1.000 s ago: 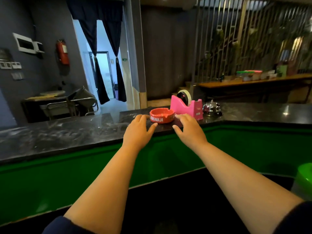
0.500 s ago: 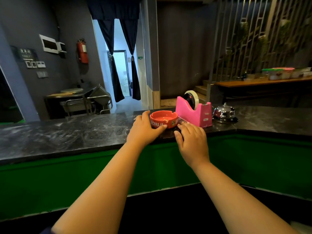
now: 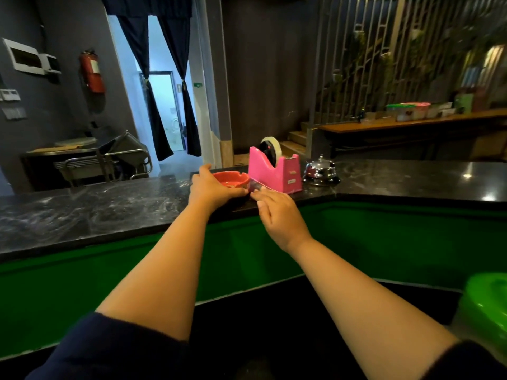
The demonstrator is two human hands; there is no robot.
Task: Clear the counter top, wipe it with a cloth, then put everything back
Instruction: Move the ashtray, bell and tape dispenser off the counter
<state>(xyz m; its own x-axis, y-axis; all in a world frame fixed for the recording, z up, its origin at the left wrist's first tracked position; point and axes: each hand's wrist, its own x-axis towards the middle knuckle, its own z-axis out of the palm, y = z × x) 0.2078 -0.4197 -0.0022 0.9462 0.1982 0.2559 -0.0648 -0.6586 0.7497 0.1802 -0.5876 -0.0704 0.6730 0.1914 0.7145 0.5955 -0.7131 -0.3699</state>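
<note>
A red ashtray [image 3: 233,179] sits on the dark marble counter top [image 3: 104,207], close to its near edge. My left hand [image 3: 210,189] is wrapped around the ashtray, thumb on the far rim and fingers along its near side. Just right of it stands a pink tape dispenser [image 3: 274,172] with a roll of clear tape. A small flat reddish item [image 3: 255,185] lies at the dispenser's foot. The fingertips of my right hand [image 3: 277,215] reach onto that item; whether they grip it is unclear. A chrome desk bell [image 3: 320,171] stands right of the dispenser.
The counter has a green front panel [image 3: 384,237] below its edge. A green plastic lid [image 3: 485,305] shows at the lower right. Beyond the counter are a metal trolley [image 3: 109,160], a curtained doorway and a wooden shelf [image 3: 411,123] with containers.
My left hand has closed further around the ashtray, its thumb now on the far rim. My right hand has slid forward, fingertips onto the small item by the dispenser.
</note>
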